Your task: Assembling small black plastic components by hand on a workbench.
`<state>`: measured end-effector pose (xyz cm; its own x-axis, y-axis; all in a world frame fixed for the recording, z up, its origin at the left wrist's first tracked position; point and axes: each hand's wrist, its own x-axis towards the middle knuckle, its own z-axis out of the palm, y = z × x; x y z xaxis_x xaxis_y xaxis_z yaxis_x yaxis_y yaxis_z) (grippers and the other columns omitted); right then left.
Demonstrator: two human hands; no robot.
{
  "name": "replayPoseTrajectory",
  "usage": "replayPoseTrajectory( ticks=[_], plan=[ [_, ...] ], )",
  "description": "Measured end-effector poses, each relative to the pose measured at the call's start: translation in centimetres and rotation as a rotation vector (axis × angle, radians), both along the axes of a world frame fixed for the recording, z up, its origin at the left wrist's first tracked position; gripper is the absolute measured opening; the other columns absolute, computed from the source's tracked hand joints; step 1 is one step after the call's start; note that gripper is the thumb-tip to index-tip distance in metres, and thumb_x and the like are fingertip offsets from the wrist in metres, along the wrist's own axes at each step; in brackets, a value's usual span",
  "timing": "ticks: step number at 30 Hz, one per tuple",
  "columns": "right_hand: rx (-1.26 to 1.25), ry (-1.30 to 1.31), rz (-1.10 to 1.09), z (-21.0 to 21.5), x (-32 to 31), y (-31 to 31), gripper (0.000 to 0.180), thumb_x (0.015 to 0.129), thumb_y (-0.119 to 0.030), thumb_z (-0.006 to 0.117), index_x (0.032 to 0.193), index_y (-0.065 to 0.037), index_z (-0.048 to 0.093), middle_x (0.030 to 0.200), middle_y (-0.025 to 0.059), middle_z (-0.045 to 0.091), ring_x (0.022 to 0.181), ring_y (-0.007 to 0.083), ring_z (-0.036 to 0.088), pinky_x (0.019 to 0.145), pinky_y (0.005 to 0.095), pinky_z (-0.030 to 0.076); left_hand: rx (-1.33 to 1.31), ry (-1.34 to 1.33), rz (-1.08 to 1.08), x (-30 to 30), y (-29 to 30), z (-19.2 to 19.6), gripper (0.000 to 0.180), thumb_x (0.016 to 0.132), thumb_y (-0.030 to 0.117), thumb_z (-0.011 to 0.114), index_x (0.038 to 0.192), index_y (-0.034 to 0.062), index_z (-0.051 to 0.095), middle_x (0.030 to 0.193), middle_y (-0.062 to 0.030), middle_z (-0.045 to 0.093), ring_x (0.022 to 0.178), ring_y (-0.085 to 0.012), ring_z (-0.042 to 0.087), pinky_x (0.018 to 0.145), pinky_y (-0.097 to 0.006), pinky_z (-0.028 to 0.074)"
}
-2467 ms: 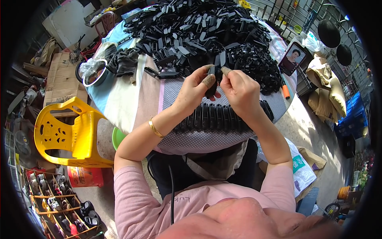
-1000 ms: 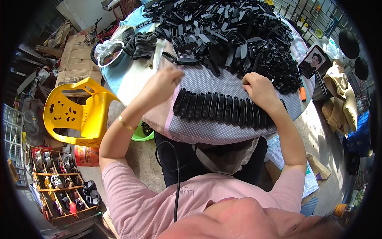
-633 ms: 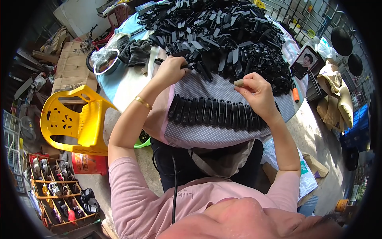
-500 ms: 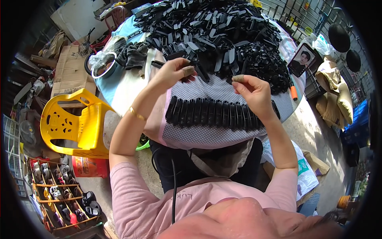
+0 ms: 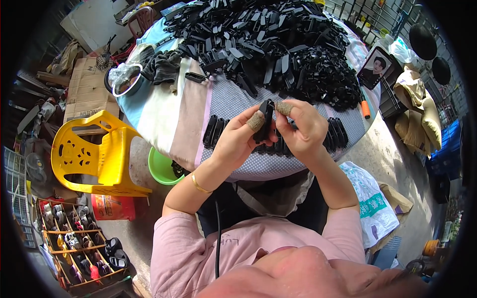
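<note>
My left hand (image 5: 241,131) is closed around a long, narrow black plastic piece (image 5: 265,121), holding it upright over the table. Close beside its upper end, my right hand (image 5: 305,126) has thumb and forefinger pinched together; whatever small thing may be between them is hidden. Brownish wraps cover a digit on each hand. Behind the hands rises a big heap of black plastic parts (image 5: 258,39), with smaller ones in a pile (image 5: 323,82) at its right. Under my hands runs a row of similar black pieces (image 5: 335,133), partly covered by them.
A patterned cloth (image 5: 186,119) covers the round table. One black piece (image 5: 195,77) lies apart at the left, near a dark glove (image 5: 161,67) and a white bowl (image 5: 130,87). An orange-handled tool (image 5: 365,109) and a propped screen (image 5: 375,67) are right. A yellow chair (image 5: 114,154) and green basin (image 5: 161,166) stand left.
My hands have come back from the heap's near edge and met above the row. The black piece now stands upright in my left hand. My right hand has moved left and nearer.
</note>
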<state>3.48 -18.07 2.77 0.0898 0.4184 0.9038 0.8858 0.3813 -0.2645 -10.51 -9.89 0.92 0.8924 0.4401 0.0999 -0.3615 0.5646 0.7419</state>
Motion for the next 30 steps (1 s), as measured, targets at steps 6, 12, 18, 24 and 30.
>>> replayPoseTrajectory(
  ticks=[6, 12, 18, 24, 30],
  plan=[
    [-0.043, -0.138, -0.043, 0.2, -0.2, -1.0, 0.016, 0.068, 0.001, 0.067, 0.082, 0.002, 0.061, 0.083, 0.0118, 0.063, 0.066, 0.0273, 0.061, 0.058, 0.0328, 0.05, 0.058, 0.01, 0.102, 0.2, -0.9, -0.6, 0.035, 0.093, 0.017, 0.049, 0.123, -0.0012, 0.046, 0.098, -0.01, 0.061, 0.08, -0.0178, 0.061, 0.069, -0.03, 0.052],
    [-0.173, -0.112, 0.003, 0.5, -1.0, -1.6, 0.015, 0.075, -0.005, 0.063, 0.085, 0.004, 0.061, 0.093, 0.0153, 0.06, 0.075, 0.0293, 0.06, 0.061, 0.0341, 0.05, 0.246, 0.079, 0.178, -0.1, -1.3, -0.5, 0.035, 0.093, 0.011, 0.049, 0.126, -0.0013, 0.046, 0.104, -0.008, 0.06, 0.088, -0.0129, 0.06, 0.07, -0.024, 0.051],
    [-0.253, -0.177, 0.079, 0.4, -1.3, -1.7, 0.021, 0.079, -0.013, 0.062, 0.086, 0.006, 0.061, 0.095, 0.0163, 0.058, 0.081, 0.035, 0.058, 0.071, 0.0402, 0.049, 0.466, 0.168, 0.368, -0.8, -1.4, 0.1, 0.026, 0.092, 0.01, 0.049, 0.114, -0.0033, 0.051, 0.089, -0.0038, 0.06, 0.077, -0.0066, 0.055, 0.067, -0.021, 0.048],
    [-0.344, 0.068, 0.092, 0.5, 1.5, -1.7, 0.021, 0.079, -0.015, 0.063, 0.091, 0.003, 0.063, 0.092, 0.0168, 0.06, 0.081, 0.0332, 0.059, 0.072, 0.0361, 0.048, 0.792, 0.535, 0.448, -3.9, 2.0, 2.0, 0.034, 0.087, 0.005, 0.049, 0.12, -0.0036, 0.043, 0.089, -0.0081, 0.065, 0.072, -0.0065, 0.055, 0.062, -0.019, 0.043],
    [-0.664, -0.092, -0.262, -1.9, 10.1, -0.1, 0.015, 0.078, -0.015, 0.063, 0.09, -0.006, 0.068, 0.081, 0.0089, 0.062, 0.076, 0.0266, 0.061, 0.067, 0.035, 0.048, 0.945, 0.823, 0.407, -8.9, 8.8, 0.0, 0.027, 0.084, 0.007, 0.05, 0.109, -0.0044, 0.055, 0.085, -0.0114, 0.057, 0.066, -0.0144, 0.055, 0.061, -0.026, 0.045]
  ],
)
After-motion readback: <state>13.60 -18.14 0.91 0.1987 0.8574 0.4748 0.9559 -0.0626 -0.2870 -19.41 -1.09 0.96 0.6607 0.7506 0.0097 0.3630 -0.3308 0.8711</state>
